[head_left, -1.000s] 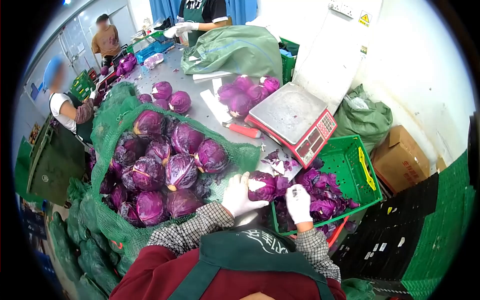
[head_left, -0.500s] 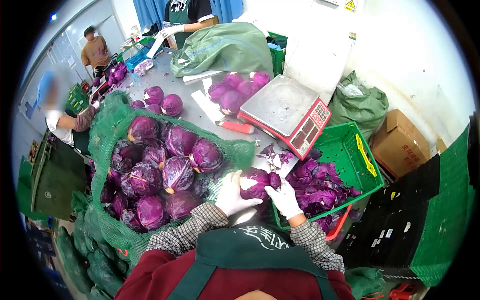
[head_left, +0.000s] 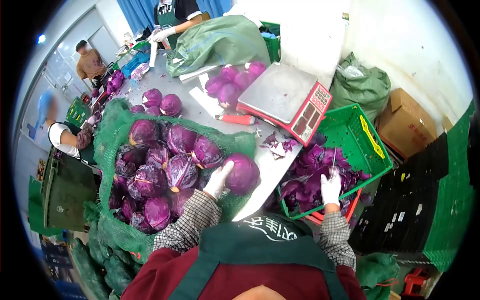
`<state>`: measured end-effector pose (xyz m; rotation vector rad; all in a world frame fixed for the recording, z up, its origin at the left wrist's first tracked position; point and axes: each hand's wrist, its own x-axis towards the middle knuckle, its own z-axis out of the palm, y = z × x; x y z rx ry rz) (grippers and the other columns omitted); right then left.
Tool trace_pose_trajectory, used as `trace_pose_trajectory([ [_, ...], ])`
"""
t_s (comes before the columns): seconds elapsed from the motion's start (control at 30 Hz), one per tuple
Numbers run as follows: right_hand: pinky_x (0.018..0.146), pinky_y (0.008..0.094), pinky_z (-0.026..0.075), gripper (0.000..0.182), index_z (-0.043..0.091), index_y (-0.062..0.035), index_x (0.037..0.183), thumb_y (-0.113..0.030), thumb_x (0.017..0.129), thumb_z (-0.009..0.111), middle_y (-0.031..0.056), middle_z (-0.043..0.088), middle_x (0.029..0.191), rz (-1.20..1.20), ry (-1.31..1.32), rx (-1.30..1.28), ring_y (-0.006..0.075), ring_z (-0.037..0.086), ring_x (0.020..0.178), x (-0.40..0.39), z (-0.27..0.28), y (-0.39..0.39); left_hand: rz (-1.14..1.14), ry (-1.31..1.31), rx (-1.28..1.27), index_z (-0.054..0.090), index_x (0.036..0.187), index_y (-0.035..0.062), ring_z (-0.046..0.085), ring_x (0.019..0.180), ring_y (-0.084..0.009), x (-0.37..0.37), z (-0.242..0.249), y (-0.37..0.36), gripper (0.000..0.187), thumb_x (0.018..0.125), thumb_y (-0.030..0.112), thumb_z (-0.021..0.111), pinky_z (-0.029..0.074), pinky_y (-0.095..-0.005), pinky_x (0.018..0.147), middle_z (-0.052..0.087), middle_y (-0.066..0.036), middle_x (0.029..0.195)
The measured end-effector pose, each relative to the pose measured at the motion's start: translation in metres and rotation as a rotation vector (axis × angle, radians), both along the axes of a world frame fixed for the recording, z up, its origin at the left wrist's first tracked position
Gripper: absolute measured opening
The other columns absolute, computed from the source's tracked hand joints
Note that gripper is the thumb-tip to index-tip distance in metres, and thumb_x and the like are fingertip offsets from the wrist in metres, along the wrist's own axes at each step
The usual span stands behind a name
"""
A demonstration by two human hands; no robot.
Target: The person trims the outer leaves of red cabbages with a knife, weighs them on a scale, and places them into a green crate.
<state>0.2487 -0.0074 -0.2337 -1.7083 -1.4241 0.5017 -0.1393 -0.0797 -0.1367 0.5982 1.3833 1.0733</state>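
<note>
My left hand, in a white glove, grips the side of a round red cabbage at the table's near edge, beside the green net sack. Several more red cabbages fill the sack's open mouth. My right hand, also gloved, is over the green crate, among loose purple cabbage leaves. Its thumb and fingers look apart, partly blurred; a thin pale streak shows above the fingertips.
A red-framed scale and an orange-handled knife lie ahead on the metal table. Further cabbages sit behind them. A green bag stands at the back. Co-workers stand across and at left; a cardboard box is right.
My right hand has left the cabbage and moved right to the leaves in the crate. My left hand keeps the cabbage, now turned with its smooth purple side up and shifted slightly left.
</note>
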Motion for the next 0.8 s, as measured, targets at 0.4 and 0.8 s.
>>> trace_pose_trajectory([
  [0.4,0.077,0.0321,0.049,0.028,0.061,0.0002,0.109,-0.012,0.083,0.065,0.0149,0.063,0.098,0.67,0.454,-0.173,0.0224,0.061,0.086,-0.147,0.092,-0.031,-0.198,0.209,0.067,0.034,0.128,-0.0179,0.056,0.111,-0.0265,0.024,0.024,0.029,0.089,0.075,0.04,0.077,0.046,-0.0333,0.094,0.051,-0.025,0.124],
  [0.8,0.062,0.0228,0.048,0.03,0.061,-0.0024,0.11,-0.018,0.085,0.068,0.0012,0.062,0.085,0.591,0.68,-0.353,0.0082,0.056,0.071,-0.119,0.095,-0.046,-0.354,0.777,0.433,0.022,0.139,-0.0119,0.036,0.13,-0.0331,0.047,0.033,-0.007,0.121,0.054,0.044,0.088,0.03,-0.0401,0.109,0.037,-0.027,0.136],
])
